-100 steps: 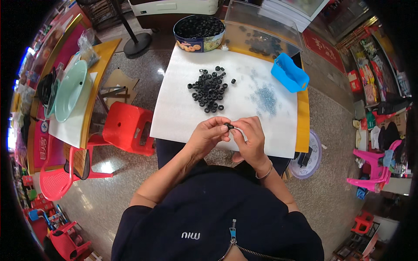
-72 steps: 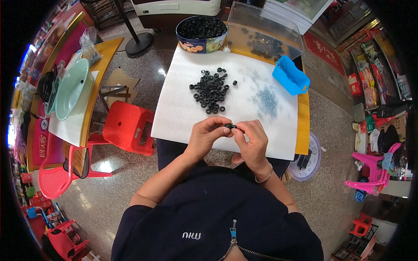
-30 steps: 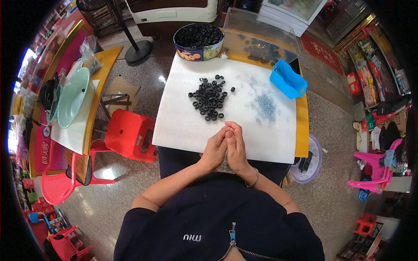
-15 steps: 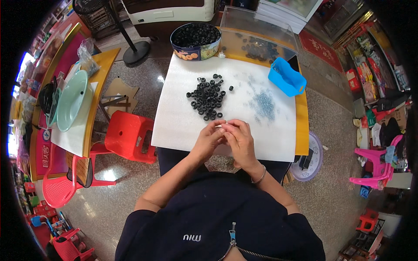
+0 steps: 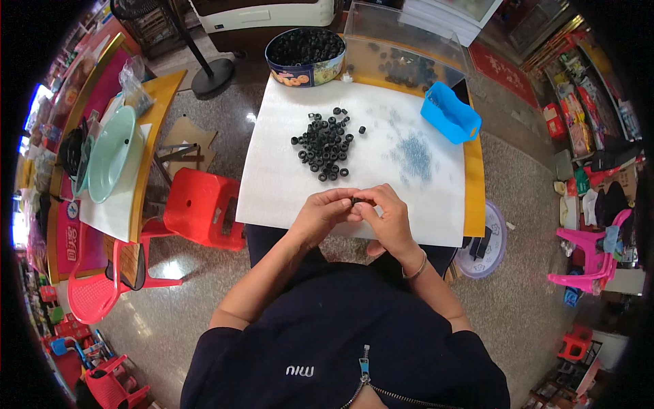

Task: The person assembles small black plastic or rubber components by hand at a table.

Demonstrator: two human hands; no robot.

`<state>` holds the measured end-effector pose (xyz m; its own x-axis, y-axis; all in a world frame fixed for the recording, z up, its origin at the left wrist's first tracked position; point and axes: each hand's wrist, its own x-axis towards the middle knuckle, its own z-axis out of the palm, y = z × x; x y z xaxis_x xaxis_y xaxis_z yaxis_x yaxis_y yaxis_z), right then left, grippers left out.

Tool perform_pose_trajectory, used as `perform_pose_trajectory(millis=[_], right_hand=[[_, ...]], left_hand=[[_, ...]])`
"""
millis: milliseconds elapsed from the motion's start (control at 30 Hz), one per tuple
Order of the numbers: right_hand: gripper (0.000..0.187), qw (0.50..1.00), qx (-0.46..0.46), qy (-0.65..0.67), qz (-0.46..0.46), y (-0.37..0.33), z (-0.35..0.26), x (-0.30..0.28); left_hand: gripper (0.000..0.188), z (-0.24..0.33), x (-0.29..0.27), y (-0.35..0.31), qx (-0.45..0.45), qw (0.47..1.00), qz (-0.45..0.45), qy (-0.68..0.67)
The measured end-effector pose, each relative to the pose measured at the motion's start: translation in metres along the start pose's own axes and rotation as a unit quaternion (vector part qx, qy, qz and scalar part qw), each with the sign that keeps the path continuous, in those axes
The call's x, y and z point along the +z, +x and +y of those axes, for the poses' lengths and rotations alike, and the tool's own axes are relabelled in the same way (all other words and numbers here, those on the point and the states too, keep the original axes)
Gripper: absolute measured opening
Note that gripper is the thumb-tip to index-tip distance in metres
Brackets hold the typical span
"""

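My left hand (image 5: 319,217) and my right hand (image 5: 388,217) meet above the near edge of a white sheet (image 5: 269,191). Between their fingertips is a small black ring-shaped part (image 5: 354,200), pinched from both sides and mostly covered by the fingers. Just beyond the hands lies a loose pile of similar black rings (image 5: 324,146), with one ring (image 5: 362,129) apart to its right. Farther right, tiny bluish, clear-looking pieces (image 5: 415,155) are scattered on the sheet. An open blue plastic container (image 5: 451,114) lies at the sheet's far right corner.
An oval tin (image 5: 306,73) full of black parts stands at the far edge, beside a transparent bin (image 5: 402,51) holding more. To the left are a red stool (image 5: 197,204) and a side table with a green basin (image 5: 112,153). A round purple-rimmed lid (image 5: 496,252) is low at right.
A black ring now shows between my fingertips, where it was hidden before. My right hand has turned slightly and its fingers have shifted. The view has moved a little.
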<state>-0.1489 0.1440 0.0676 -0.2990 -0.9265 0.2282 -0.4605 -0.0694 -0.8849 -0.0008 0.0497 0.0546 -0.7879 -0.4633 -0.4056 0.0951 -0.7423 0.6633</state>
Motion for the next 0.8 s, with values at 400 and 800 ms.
perform_pose_trajectory(millis=[400, 800], right_hand=[[0.015, 0.997, 0.011, 0.067, 0.044, -0.001, -0.012, -0.002], [0.015, 0.99, -0.116, -0.049, 0.059, 0.0, -0.028, -0.009]], left_hand=[[0.024, 0.003, 0.003, -0.007, 0.028, 0.998, 0.009, -0.057], [0.025, 0.007, 0.008, -0.015, 0.018, 0.992, -0.047, -0.119]])
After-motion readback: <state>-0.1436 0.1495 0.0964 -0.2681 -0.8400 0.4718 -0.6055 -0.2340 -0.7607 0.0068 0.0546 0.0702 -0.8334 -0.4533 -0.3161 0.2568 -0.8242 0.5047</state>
